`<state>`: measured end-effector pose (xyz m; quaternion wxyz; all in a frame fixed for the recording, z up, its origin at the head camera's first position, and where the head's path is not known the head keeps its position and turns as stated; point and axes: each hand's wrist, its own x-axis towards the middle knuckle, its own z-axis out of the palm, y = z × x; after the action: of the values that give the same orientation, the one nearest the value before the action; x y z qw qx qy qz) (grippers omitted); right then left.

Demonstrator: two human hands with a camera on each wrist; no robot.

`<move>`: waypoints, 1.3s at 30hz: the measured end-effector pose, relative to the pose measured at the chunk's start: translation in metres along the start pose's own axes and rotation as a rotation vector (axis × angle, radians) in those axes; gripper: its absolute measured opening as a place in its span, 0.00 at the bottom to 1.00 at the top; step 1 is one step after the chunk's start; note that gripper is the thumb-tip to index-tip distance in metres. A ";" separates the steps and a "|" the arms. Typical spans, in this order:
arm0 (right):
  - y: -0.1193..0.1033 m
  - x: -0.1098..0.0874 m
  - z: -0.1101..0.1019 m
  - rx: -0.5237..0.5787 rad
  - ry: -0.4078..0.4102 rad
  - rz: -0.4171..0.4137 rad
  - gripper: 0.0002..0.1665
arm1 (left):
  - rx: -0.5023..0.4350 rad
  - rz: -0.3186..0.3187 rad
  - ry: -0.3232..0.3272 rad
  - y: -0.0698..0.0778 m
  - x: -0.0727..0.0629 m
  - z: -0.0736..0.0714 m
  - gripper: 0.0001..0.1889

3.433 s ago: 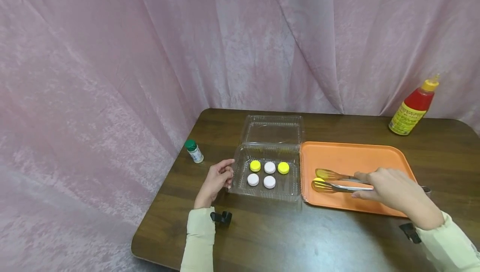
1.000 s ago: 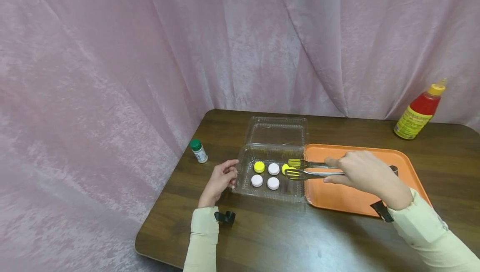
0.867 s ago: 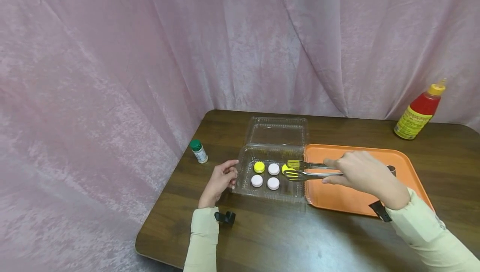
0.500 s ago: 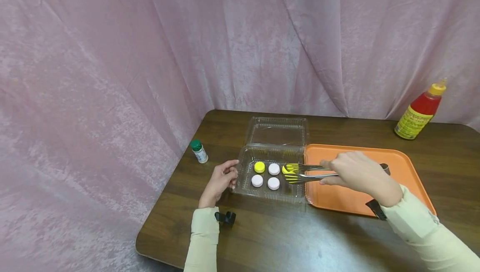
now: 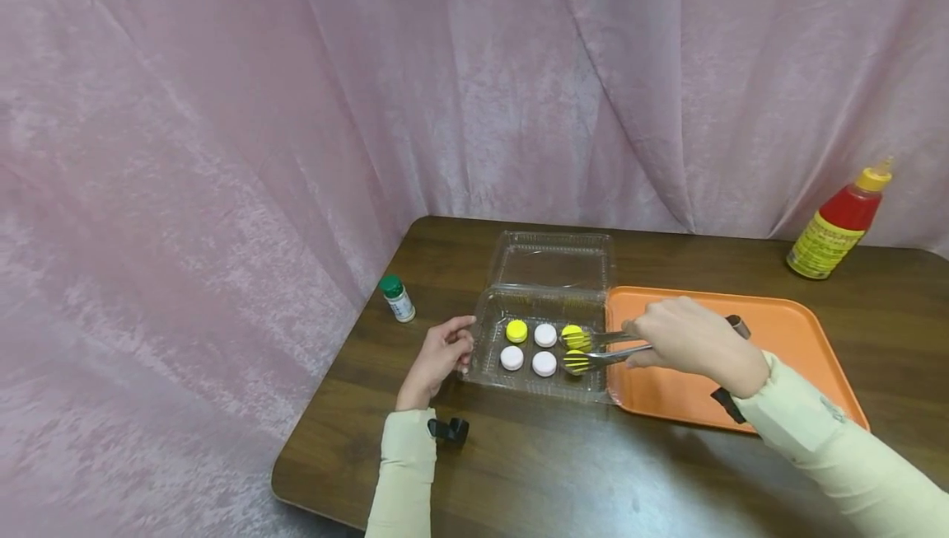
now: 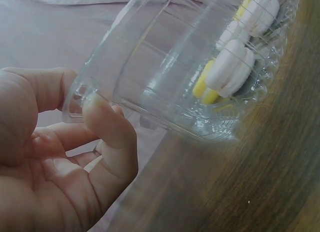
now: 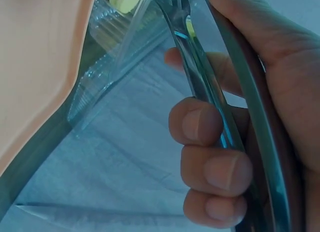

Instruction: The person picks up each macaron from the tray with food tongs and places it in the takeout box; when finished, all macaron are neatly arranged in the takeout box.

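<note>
My left hand (image 5: 437, 355) pinches the left rim of an open clear plastic container (image 5: 485, 373); the left wrist view shows thumb and finger on that rim (image 6: 80, 99). Inside sit white macarons (image 5: 544, 364) and yellow macarons (image 5: 516, 330) in two rows. My right hand (image 5: 689, 340) grips metal tongs (image 5: 619, 353), which reach over the container's right wall. Their two slotted ends stand apart, one over the rear right yellow macaron (image 5: 574, 335), the other over the front right yellow macaron (image 5: 577, 362). Whether the tongs pinch either one I cannot tell.
An orange tray (image 5: 778, 373) lies against the container's right side, under my right hand. A green-capped shaker (image 5: 398, 299) stands at the table's left edge. A red sauce bottle (image 5: 838, 225) stands at the back right. The container's lid (image 5: 552, 258) lies folded back.
The tongs went left from the tray into the container, and a yellow macaron from the tray now lies in its front right spot. Lately the tongs' ends have lowered and spread. My left hand stays put.
</note>
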<state>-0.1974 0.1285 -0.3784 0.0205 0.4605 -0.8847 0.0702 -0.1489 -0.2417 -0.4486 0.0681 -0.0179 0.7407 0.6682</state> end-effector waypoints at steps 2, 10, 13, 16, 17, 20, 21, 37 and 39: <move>-0.001 0.002 0.001 -0.005 -0.011 -0.009 0.15 | -0.004 -0.008 0.005 -0.007 0.004 -0.002 0.26; -0.004 0.008 0.006 -0.060 -0.012 -0.027 0.20 | 0.015 0.010 0.057 -0.028 0.014 -0.003 0.25; -0.005 0.008 0.007 -0.067 -0.011 -0.024 0.20 | 0.021 0.022 0.059 -0.029 0.013 -0.002 0.25; -0.005 0.008 0.007 -0.071 -0.007 -0.024 0.19 | 0.020 0.030 0.056 -0.028 0.013 -0.002 0.25; -0.005 0.009 0.007 -0.072 -0.004 -0.024 0.19 | 0.020 0.032 0.053 -0.028 0.013 -0.002 0.25; -0.005 0.009 0.007 -0.072 -0.002 -0.021 0.19 | 0.019 0.030 0.054 -0.028 0.014 -0.002 0.25; -0.006 0.009 0.007 -0.072 -0.001 -0.020 0.20 | 0.019 0.029 0.053 -0.027 0.014 -0.002 0.25; -0.006 0.006 0.002 0.004 -0.059 0.037 0.17 | 0.023 0.010 0.062 -0.025 0.013 -0.001 0.25; -0.006 0.004 0.000 0.023 -0.060 0.043 0.16 | 0.025 0.009 0.065 -0.026 0.013 -0.002 0.25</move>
<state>-0.1945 0.1217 -0.3775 -0.0129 0.4436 -0.8937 0.0668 -0.1585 -0.2452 -0.4756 0.0412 -0.0353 0.7507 0.6584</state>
